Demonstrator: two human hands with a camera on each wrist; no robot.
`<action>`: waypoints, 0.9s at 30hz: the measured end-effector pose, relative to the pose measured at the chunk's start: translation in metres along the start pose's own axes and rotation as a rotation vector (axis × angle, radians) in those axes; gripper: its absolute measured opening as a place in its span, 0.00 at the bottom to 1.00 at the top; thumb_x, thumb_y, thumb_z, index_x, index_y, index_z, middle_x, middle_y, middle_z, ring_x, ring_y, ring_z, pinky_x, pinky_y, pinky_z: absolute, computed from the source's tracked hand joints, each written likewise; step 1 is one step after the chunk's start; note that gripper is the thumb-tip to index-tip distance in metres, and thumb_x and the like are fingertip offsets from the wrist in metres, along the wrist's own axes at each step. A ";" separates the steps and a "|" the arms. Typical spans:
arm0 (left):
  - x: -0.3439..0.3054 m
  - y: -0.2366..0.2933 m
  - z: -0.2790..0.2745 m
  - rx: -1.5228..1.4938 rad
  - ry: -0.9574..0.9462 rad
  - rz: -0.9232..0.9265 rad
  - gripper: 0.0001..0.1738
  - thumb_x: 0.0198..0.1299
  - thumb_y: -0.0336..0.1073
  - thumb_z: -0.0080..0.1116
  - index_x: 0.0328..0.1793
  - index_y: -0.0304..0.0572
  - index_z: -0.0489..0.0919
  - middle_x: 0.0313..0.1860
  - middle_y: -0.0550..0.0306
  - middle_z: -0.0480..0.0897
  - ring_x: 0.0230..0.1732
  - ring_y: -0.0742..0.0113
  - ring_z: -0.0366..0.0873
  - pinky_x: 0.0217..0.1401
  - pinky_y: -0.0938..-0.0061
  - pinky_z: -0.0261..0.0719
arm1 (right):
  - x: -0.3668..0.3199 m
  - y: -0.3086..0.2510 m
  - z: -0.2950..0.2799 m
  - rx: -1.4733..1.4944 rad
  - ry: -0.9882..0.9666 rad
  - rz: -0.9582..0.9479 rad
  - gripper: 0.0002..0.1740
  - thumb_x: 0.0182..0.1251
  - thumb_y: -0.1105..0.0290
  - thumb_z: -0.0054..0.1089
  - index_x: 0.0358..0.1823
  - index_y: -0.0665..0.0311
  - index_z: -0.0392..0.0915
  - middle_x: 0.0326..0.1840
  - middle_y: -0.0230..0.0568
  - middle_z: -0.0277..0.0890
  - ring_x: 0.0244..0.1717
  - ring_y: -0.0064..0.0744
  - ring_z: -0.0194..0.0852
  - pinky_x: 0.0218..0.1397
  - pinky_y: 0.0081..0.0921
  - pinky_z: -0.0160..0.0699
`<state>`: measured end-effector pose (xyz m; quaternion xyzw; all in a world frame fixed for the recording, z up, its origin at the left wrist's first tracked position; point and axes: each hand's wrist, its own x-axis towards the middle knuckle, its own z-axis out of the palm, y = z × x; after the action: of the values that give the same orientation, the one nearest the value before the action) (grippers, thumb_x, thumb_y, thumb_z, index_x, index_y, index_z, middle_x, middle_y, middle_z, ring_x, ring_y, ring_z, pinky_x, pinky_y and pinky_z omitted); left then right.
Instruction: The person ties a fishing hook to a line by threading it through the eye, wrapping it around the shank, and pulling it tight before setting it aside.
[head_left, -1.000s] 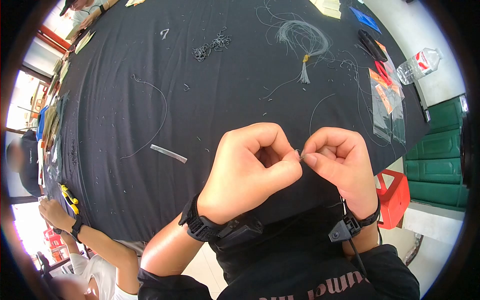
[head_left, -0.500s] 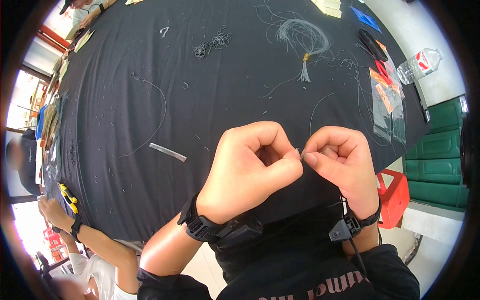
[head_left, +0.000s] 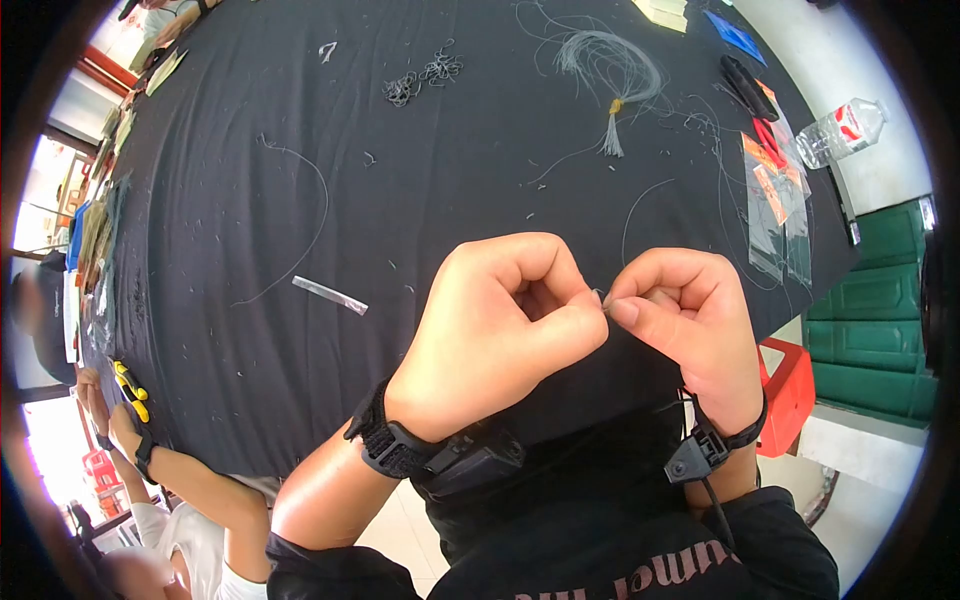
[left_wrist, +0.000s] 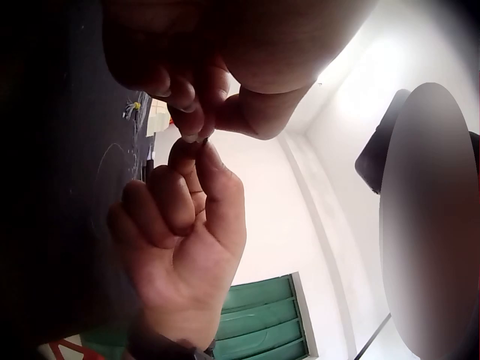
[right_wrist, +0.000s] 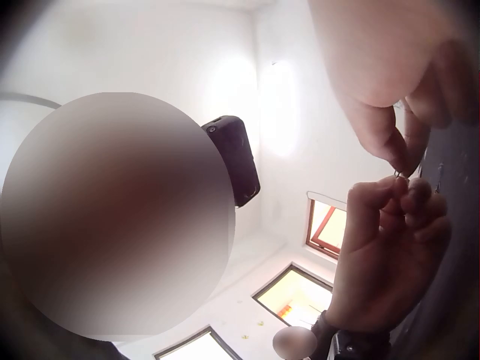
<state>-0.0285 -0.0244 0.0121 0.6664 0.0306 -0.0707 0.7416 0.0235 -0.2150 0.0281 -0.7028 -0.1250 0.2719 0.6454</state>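
In the head view my left hand and right hand meet fingertip to fingertip above the near part of the table. Between thumb and index finger the left hand pinches a tiny metal fish hook, mostly covered by the fingers. The right hand pinches thin fishing line at the hook; a curved length of line shows on the cloth beyond it. Both hands' other fingers are curled in. The left wrist view shows the right hand below, its fingertips against the left hand's.
Black cloth covers the table. Farther back lie a pile of hooks and a tied bundle of fishing line. A silvery strip lies left; plastic packets and a bottle are right. Another person's arm reaches in at left.
Both hands keep their pinch at the same meeting point. The head view has shifted slightly, and the neighbouring person's hands at the left have moved apart.
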 end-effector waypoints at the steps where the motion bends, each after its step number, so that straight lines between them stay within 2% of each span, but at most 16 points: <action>1: 0.000 0.001 0.000 0.000 0.001 -0.006 0.04 0.55 0.23 0.59 0.27 0.33 0.79 0.27 0.60 0.81 0.30 0.78 0.76 0.34 0.81 0.72 | 0.000 0.001 0.000 0.018 -0.005 0.002 0.04 0.62 0.76 0.68 0.37 0.70 0.84 0.17 0.13 0.56 0.20 0.05 0.46 0.24 0.12 0.46; 17: 0.000 0.002 0.000 0.007 0.018 -0.052 0.05 0.55 0.25 0.59 0.27 0.33 0.80 0.26 0.61 0.82 0.29 0.80 0.76 0.34 0.82 0.72 | 0.000 0.005 0.001 0.090 0.011 0.030 0.05 0.63 0.77 0.67 0.38 0.72 0.84 0.18 0.14 0.62 0.20 0.04 0.49 0.24 0.10 0.49; 27: 0.000 0.001 -0.001 -0.019 0.010 -0.052 0.04 0.55 0.24 0.59 0.27 0.33 0.80 0.26 0.61 0.82 0.29 0.80 0.76 0.34 0.82 0.72 | -0.001 0.003 0.005 0.119 0.030 0.081 0.05 0.63 0.77 0.64 0.38 0.73 0.83 0.22 0.19 0.70 0.21 0.03 0.55 0.25 0.08 0.53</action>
<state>-0.0285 -0.0232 0.0128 0.6588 0.0522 -0.0866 0.7455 0.0194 -0.2116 0.0250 -0.6718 -0.0705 0.2941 0.6762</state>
